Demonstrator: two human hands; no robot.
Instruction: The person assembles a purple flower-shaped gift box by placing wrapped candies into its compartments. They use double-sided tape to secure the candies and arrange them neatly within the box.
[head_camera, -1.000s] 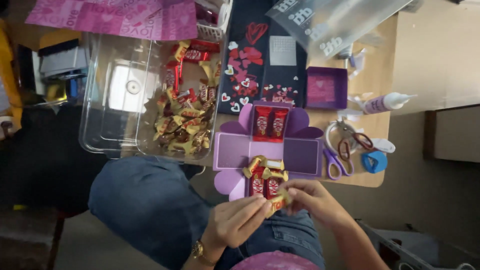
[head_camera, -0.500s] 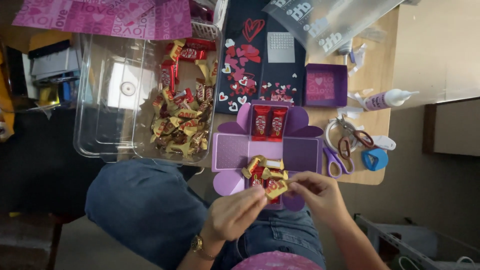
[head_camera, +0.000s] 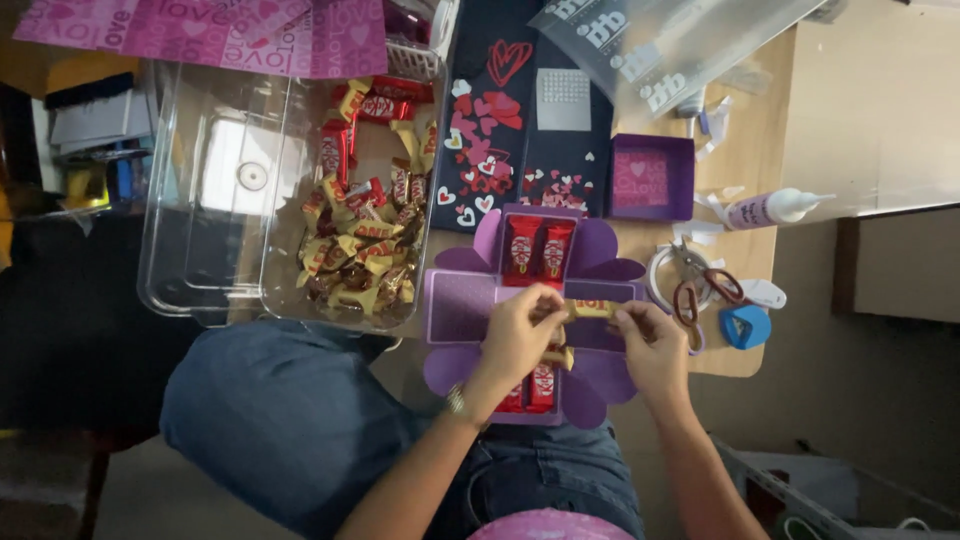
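A gold-wrapped candy bar (head_camera: 590, 309) is now stretched between both hands over the middle of the unfolded purple paper box (head_camera: 535, 315); half a second ago the hands were lower, over the near flap, so the bar has been carried inward toward the box's centre. The left hand (head_camera: 518, 335) pinches one end with closed fingers, and the right hand (head_camera: 652, 345) pinches the other end. Beyond the fingers, two red candy bars (head_camera: 538, 250) lie on the far flap; under the left wrist two more red bars (head_camera: 530, 385) sit on the near flap. Left of the fingers stands a clear plastic bin (head_camera: 210, 200) of candies; to the right, on the counter (head_camera: 750, 150), are scissors (head_camera: 700, 295) and a glue bottle (head_camera: 770, 208).
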